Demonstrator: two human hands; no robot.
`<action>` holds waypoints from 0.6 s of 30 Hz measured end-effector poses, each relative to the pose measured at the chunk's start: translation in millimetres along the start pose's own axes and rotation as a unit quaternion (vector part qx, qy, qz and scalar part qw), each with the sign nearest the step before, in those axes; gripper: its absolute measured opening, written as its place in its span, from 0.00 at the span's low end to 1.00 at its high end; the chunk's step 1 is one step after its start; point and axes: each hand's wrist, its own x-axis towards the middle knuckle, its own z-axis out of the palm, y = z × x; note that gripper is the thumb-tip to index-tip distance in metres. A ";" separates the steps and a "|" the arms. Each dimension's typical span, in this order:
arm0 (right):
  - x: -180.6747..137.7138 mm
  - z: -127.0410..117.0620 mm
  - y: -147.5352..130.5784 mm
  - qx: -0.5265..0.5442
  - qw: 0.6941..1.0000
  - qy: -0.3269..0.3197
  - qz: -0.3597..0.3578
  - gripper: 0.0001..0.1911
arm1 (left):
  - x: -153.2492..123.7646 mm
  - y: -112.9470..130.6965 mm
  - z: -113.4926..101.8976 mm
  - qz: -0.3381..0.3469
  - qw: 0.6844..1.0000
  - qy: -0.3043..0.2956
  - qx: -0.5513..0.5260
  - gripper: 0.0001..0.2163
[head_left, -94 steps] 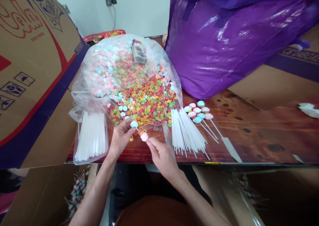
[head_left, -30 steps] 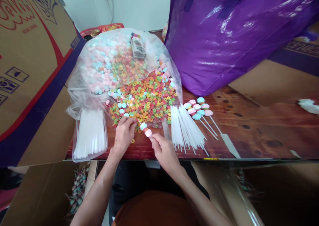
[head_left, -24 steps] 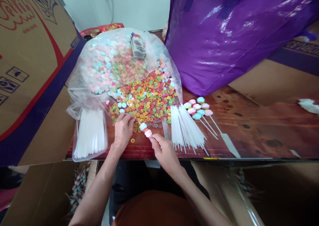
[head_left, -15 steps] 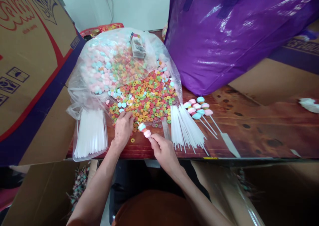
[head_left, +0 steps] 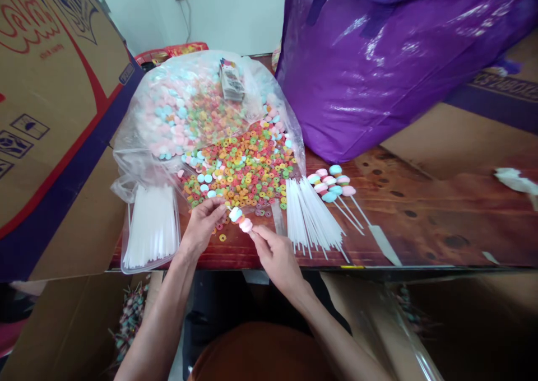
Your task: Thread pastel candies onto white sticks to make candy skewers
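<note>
My right hand (head_left: 274, 256) pinches a white stick that carries a pink sweet (head_left: 246, 224) and a blue one (head_left: 234, 214) near its tip. My left hand (head_left: 200, 223) is pinched at the stick's far end, fingertips against a small candy ring I can barely make out. Both hands hover at the near edge of a spill of coloured candy rings (head_left: 244, 171) on the wooden table (head_left: 420, 213). A fan of bare white sticks (head_left: 309, 215) lies just right of my right hand. Beyond it lie several finished candy sticks (head_left: 332, 185).
A clear plastic bag (head_left: 189, 112) of pastel sweets sits behind the rings. A clear tub of white sticks (head_left: 152, 230) stands at the left. A big purple bag (head_left: 390, 61) fills the back right. Cardboard boxes (head_left: 46, 101) flank the table; finished sticks (head_left: 128, 319) lie below left.
My left hand reached into the ring pile, then came back to the stick's tip. A blue sweet that it held earlier now sits on the stick above the pink one.
</note>
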 end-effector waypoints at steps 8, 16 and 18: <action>-0.1 -3.7 -0.8 -0.022 1.000 -0.006 -0.003 0.18 | -0.2 -5.5 -2.5 0.041 0.998 0.001 0.042 0.16; 3.3 -9.1 1.0 -0.012 1.000 -0.022 -0.015 0.18 | -2.1 -0.9 -5.6 0.057 0.992 -0.002 0.113 0.13; 3.1 -7.6 0.3 0.013 1.000 -0.018 -0.015 0.18 | -1.9 -1.2 -3.2 0.056 0.993 0.025 0.099 0.14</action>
